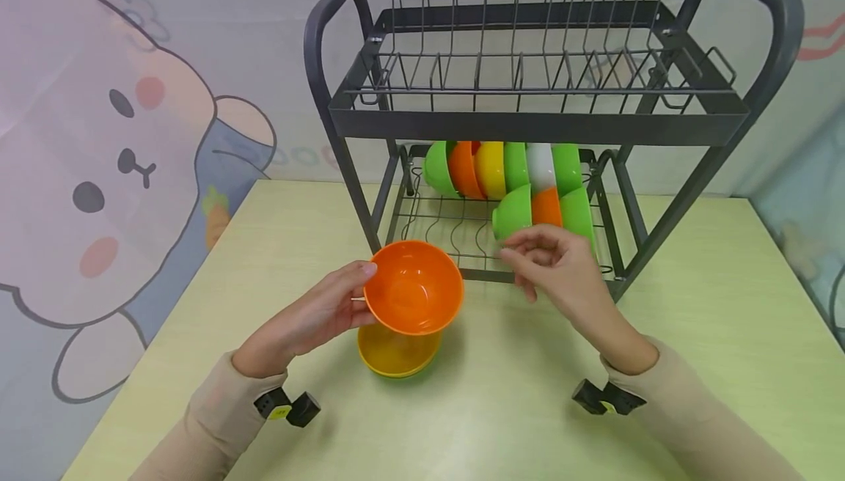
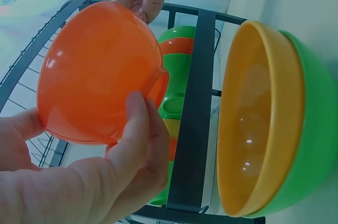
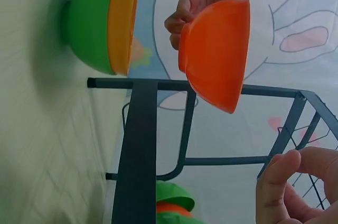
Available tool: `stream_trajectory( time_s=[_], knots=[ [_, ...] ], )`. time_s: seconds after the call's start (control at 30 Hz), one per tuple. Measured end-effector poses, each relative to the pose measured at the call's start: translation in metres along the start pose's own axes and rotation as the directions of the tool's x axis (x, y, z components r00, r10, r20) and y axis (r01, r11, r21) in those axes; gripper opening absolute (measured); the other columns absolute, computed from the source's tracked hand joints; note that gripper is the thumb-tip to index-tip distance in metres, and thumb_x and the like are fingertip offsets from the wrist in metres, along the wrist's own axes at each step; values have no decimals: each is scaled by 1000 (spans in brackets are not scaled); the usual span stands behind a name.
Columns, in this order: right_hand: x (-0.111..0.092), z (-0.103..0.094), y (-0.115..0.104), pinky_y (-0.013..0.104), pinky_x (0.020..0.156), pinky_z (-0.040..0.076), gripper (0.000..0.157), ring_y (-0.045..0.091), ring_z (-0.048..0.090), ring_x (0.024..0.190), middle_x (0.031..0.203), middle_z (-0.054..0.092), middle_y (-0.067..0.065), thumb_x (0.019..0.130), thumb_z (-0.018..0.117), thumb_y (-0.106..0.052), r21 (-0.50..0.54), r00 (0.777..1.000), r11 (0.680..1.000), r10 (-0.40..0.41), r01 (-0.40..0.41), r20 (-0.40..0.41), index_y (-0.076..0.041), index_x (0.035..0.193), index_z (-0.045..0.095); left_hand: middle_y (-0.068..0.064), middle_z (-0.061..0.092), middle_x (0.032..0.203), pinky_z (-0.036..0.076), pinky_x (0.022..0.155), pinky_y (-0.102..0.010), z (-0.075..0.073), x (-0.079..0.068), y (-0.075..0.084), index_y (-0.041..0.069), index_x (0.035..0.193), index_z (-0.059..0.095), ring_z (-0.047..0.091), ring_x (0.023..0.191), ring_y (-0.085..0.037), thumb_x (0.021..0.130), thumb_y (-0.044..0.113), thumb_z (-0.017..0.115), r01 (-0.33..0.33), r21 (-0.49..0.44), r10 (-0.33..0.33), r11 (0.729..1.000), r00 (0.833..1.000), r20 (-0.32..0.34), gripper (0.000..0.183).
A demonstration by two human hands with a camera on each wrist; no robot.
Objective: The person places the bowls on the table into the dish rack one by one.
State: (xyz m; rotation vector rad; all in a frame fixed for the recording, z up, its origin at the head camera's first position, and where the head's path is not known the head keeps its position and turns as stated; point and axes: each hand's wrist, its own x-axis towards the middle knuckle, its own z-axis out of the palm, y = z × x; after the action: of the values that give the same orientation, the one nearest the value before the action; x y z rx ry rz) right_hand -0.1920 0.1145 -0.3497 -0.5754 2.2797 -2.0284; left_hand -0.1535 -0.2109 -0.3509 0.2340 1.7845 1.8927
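My left hand holds an orange bowl by its left side, thumb at the rim and fingers under by the base. The bowl is tilted, its inside facing the head camera. Below it on the table, a yellow bowl sits nested in a green bowl; a gap separates them from the orange one in both wrist views. My right hand holds nothing, its fingers loosely bent in front of the rack's lower tier, overlapping a green bowl in the head view.
A dark two-tier dish rack stands at the back of the pale table. On its lower tier, two rows of green, orange, yellow and white bowls stand on edge. The upper tier has bare wire slots. A cartoon-printed backdrop hangs behind.
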Motion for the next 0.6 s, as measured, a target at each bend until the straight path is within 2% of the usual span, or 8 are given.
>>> stream_trajectory(
  time_s=[0.17, 0.3, 0.4, 0.6],
  knots=[
    [-7, -9, 0, 29, 46, 49, 13, 24, 53, 47, 73, 63, 11, 91, 73, -6, -37, 995, 997, -69, 66, -70, 3, 101, 67, -18, 48, 129, 53, 94, -31, 0, 0, 1, -9, 143, 29, 62, 103, -24, 109, 30, 37, 9, 2, -9, 1000, 1000, -2, 52],
    [-11, -16, -1, 25, 45, 49, 12, 19, 55, 51, 75, 64, 7, 88, 74, 0, -107, 972, 985, -152, 134, -179, 4, 97, 68, -17, 51, 125, 54, 93, -30, 1, 1, 2, -8, 141, 31, 61, 101, -24, 109, 30, 38, 15, -6, -16, 1000, 1000, -5, 50],
    [-12, -22, -1, 19, 46, 48, 11, 14, 56, 59, 79, 65, 2, 86, 74, 5, -179, 934, 966, -233, 189, -271, 6, 96, 69, -17, 49, 126, 53, 93, -30, 2, 3, 3, -7, 140, 31, 60, 102, -24, 109, 30, 39, 20, -13, -20, 1000, 1000, -8, 48],
    [-14, -38, 1, 12, 66, 52, 14, 8, 61, 70, 85, 67, -3, 82, 74, 14, -307, 832, 912, -382, 271, -402, 11, 94, 69, -18, 43, 131, 53, 95, -32, 5, 6, 4, -6, 140, 30, 60, 106, -26, 109, 29, 41, 27, -20, -27, 999, 1000, -10, 48]
  ],
)
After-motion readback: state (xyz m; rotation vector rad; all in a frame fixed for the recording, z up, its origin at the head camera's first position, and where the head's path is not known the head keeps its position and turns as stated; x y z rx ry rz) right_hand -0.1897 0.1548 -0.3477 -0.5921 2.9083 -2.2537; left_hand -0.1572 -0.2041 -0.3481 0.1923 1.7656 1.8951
